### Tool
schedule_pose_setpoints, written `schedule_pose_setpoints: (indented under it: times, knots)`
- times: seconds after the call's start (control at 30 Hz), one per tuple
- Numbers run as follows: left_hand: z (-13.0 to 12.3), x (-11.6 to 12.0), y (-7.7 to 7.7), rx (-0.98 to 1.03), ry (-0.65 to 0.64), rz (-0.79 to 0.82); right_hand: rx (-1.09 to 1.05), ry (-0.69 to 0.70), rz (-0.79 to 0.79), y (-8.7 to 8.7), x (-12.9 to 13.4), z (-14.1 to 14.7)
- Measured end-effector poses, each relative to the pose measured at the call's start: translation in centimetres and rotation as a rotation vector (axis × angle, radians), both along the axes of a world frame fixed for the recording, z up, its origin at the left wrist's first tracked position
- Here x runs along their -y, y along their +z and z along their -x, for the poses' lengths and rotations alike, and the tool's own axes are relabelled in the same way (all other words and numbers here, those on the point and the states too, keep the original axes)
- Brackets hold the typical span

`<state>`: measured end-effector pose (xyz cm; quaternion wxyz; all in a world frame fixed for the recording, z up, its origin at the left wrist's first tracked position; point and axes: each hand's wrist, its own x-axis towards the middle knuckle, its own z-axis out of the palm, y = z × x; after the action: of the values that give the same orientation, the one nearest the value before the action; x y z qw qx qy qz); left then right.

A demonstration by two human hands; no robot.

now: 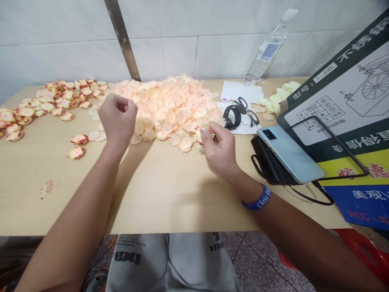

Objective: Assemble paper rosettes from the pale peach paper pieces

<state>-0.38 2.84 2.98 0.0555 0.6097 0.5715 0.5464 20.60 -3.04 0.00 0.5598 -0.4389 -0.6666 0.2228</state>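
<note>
A large heap of pale pink petal-like pieces [173, 105] lies at the back middle of the table. My left hand [118, 119] is closed in a fist, raised at the left edge of the heap; what it holds, if anything, is hidden. My right hand [219, 148] pinches a small red-and-cream flower piece [200, 136] between thumb and fingers at the heap's front right edge. Several red-edged yellow flower pieces [68, 95] are piled at the back left. Two similar ones [75, 152] rest nearer, left of my left forearm.
To the right are a water bottle [264, 52], glasses [251, 117], a black strap [232, 117], pale yellow flowers [281, 95], a light blue phone [293, 156] on a black object with a cable, and a printed box [343, 101]. Small scraps [46, 190] lie front left.
</note>
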Motion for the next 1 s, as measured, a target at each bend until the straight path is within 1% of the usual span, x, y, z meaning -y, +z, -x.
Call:
schedule_pose_setpoints:
  times: [0.03,0.07,0.13,0.2,0.23,0.3,0.4,0.6,0.7,0.83,0.93,1.0]
  knots:
    - [0.0,0.1,0.1,0.011,0.034,-0.045,-0.026,0.020,0.032,-0.1,-0.2,0.0]
    - [-0.3,0.3,0.1,0.022,-0.052,-0.043,-0.046,0.040,0.064,-0.3,-0.4,0.0]
    - [-1.8,1.1,-0.2,0.065,-0.255,0.018,-0.084,0.057,0.117,-0.7,-0.8,0.0]
    - [-3.4,2.1,-0.5,0.113,-0.381,0.071,-0.130,0.049,0.148,-0.9,-1.0,0.0]
    - [-4.0,2.5,-0.6,0.124,-0.412,0.092,-0.145,0.045,0.157,-1.0,-1.1,0.0]
    - [-4.5,3.1,-0.6,0.116,-0.429,0.119,-0.153,0.050,0.169,-1.0,-1.1,0.0]
    - [-4.5,3.4,-0.5,0.095,-0.427,0.144,-0.138,0.060,0.180,-0.8,-0.9,0.1]
    - [-5.0,3.9,-0.6,0.098,-0.440,0.190,-0.107,0.006,0.168,-0.4,-0.7,0.3]
    - [-5.5,4.4,-0.7,0.007,-0.447,0.133,-0.071,0.004,0.148,-0.2,-0.6,0.3]
    - [-5.6,4.7,-0.8,-0.174,-0.454,0.035,-0.039,0.003,0.154,-0.1,-0.5,0.3]
    - [-5.5,4.6,-1.0,-0.274,-0.460,0.007,-0.034,0.047,0.154,-0.1,-0.6,0.3]
    - [-5.4,4.5,-1.0,-0.292,-0.447,0.001,-0.069,0.089,0.164,-0.3,-0.7,0.2]
